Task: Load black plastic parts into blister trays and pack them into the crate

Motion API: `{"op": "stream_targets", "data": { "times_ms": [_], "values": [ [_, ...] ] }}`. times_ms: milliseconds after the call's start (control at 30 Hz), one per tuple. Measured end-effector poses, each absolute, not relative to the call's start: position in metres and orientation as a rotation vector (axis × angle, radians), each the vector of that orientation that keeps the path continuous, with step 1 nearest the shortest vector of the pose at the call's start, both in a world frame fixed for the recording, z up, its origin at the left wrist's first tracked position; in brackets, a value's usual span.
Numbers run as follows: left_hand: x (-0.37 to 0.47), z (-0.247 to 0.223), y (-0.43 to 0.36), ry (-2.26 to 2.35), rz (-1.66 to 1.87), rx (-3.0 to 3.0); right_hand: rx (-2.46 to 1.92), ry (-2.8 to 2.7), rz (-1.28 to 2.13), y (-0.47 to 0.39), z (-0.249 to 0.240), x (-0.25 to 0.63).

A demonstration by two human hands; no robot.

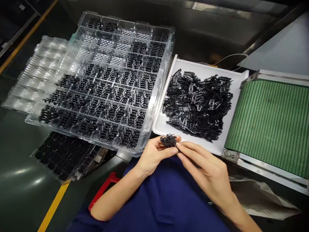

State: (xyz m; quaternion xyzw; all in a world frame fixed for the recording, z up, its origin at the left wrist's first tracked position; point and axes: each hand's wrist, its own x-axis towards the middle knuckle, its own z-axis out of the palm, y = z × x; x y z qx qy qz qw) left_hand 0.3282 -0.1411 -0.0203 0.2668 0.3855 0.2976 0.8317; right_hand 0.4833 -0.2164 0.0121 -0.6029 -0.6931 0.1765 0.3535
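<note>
My left hand (154, 153) is closed around a small bundle of black plastic parts (168, 140), thumb in front and fingers behind. The fingertips of my right hand (205, 164) pinch together at the bundle's right end; whether they grip a part there is hard to make out. Just beyond my hands, a white tray (160, 127) holds a loose heap of black plastic parts (198, 103). To the left lies a clear compartment tray (154, 106), with rows of the same kind of parts in many cells. Several cells towards its back left show bare ribbed plastic.
A green ribbed conveyor belt (270, 125) runs along the right side. Another clear tray (36, 77) sticks out at the far left. Below the compartment tray, a filled tray (62, 158) sits lower down. Something red (103, 190) is beside my left forearm.
</note>
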Motion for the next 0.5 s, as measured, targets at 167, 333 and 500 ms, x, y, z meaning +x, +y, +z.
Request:
{"op": "stream_targets", "data": {
  "times_ms": [167,333,500],
  "values": [
    [0.325,-0.03,-0.147,0.873,0.583,0.55,-1.657,-1.793,0.75,-0.191,-0.013,0.51],
    [0.324,-0.032,-0.152,0.839,0.447,0.424,-2.257,-1.874,0.573,-0.133,-0.085,0.548],
    [0.323,-0.03,-0.154,0.793,0.447,0.42,-2.249,-2.006,0.591,-0.097,-0.131,0.539]
  ]
}}
